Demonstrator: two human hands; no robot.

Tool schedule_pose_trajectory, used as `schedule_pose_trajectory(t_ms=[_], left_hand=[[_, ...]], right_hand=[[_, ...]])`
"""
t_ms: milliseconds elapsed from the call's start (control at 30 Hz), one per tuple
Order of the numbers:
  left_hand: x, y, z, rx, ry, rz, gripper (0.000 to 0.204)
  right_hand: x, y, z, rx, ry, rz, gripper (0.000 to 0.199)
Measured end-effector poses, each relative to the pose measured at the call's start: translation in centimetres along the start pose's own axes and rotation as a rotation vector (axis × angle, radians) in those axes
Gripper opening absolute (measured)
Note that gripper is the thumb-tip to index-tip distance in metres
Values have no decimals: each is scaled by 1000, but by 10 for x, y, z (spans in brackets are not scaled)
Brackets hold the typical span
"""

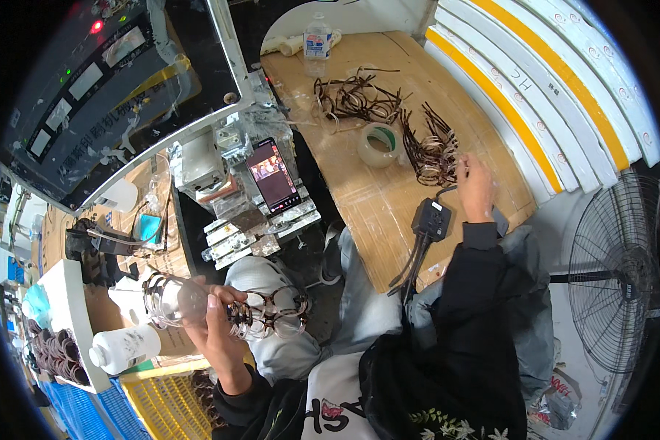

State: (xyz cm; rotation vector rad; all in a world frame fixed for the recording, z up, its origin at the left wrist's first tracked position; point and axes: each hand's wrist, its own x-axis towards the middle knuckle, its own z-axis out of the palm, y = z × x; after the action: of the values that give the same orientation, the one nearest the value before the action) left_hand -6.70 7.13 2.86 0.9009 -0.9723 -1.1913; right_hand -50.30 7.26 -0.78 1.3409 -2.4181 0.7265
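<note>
My left hand (pixel 216 323) is closed around a bunch of brown eyeglass frames (pixel 275 312) above my lap. More thin brown rims circle a shiny, clear rounded thing (pixel 187 299) on the other side of that hand; whether the hand grips it too is hard to see. On the cardboard-topped table, my right hand (pixel 477 189) has its fingers bent together at the edge of a pile of thin brown eyeglass temples (pixel 431 150). What sits between those fingertips is too small to tell. Another tangle of temples (pixel 356 99) lies farther back, with a roll of clear tape (pixel 378 145) beside it.
A plastic bottle (pixel 317 38) stands at the table's back. A black power strip (pixel 431 220) with cables lies near the front edge. A lit phone (pixel 273 176) rests on the machine. White foam boxes (pixel 521 95) and a fan (pixel 623 275) are right; a white bottle (pixel 127 347) is left.
</note>
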Motion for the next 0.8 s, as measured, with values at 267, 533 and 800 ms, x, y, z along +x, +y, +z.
schedule_pose_trajectory(t_ms=[267, 533, 800], left_hand=[[8, 7, 3, 48, -105, -45, 31], [27, 53, 7, -113, -415, -664, 37], [26, 62, 25, -308, -708, -945, 23]], right_hand=[[2, -3, -94, -34, -36, -221, 17], [-57, -88, -202, -138, 88, -1105, 6], [-74, -170, -192, 83, 436, -2036, 10]])
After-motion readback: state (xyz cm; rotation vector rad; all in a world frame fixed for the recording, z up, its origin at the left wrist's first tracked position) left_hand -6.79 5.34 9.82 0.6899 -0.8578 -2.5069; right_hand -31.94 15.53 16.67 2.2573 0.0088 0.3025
